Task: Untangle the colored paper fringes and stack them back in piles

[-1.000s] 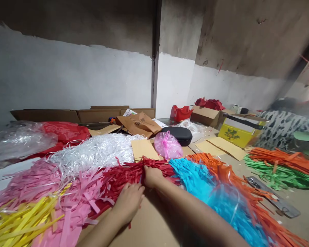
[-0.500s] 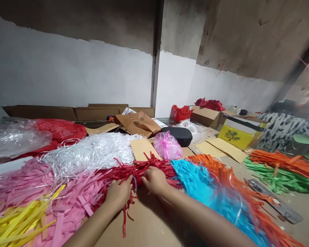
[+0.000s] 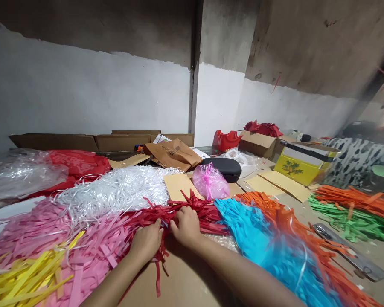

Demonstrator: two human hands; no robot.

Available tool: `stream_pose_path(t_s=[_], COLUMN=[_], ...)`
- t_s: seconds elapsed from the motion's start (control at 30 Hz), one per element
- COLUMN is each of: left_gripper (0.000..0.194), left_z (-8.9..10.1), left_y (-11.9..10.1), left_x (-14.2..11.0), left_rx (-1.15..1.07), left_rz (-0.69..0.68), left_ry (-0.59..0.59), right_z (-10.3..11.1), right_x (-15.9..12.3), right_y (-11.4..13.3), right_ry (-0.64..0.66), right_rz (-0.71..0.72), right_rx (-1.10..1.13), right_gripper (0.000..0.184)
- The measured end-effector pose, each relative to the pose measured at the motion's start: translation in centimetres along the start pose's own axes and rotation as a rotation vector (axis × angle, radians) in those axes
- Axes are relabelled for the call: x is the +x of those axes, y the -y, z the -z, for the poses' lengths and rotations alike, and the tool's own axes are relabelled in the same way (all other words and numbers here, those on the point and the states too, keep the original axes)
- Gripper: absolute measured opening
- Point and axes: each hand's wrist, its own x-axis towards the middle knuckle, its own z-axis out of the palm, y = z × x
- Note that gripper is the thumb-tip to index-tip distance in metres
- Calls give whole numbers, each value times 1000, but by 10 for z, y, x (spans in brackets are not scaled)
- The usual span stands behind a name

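A heap of dark red paper strips (image 3: 166, 215) lies in the middle of the brown cardboard surface (image 3: 185, 277). My left hand (image 3: 146, 243) is curled over the strips at the heap's near edge, with a few red strips trailing below it. My right hand (image 3: 186, 226) sits just to its right, fingers closed into the same red strips. The two hands nearly touch. Pink strips (image 3: 92, 251) lie to the left of the red heap, blue strips (image 3: 252, 230) to the right.
Yellow strips (image 3: 22, 279) and white shredded ribbon (image 3: 115, 192) lie at left, orange strips (image 3: 284, 221) and green strips (image 3: 348, 219) at right. A pink tied plastic bag (image 3: 210, 182), black case (image 3: 225, 167), yellow box (image 3: 299, 168), cardboard boxes (image 3: 257, 144) and a metal ruler (image 3: 352, 256) surround them. A person in a patterned top (image 3: 355, 164) sits at far right.
My left hand has moved forward from the bare cardboard into the red strips and closed beside my right hand. Loose red strips now hang below it.
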Motion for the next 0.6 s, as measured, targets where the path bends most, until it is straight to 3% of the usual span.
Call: stream_pose_path(t_s=[0.17,0.33,0.47,0.6], left_gripper=[24,30,23,8], left_z=[-2,8,10,1], left_y=[6,8,-3,-10], left_x=[-5,-11,4,23], left_rx=[-28,-22,21,69], left_rz=[-57,-184,-421,-444], left_ry=[-92,-344,-444,-573], right_z=[-6,-1,5,6], right_x=[7,15,21,23], right_y=[-8,-23,-26,-27], right_ry=[-23,-65,-80,-87], right_rz=[37,-37,-69,-110], right_rx=[54,151,245,322], right_gripper=[12,11,10,14])
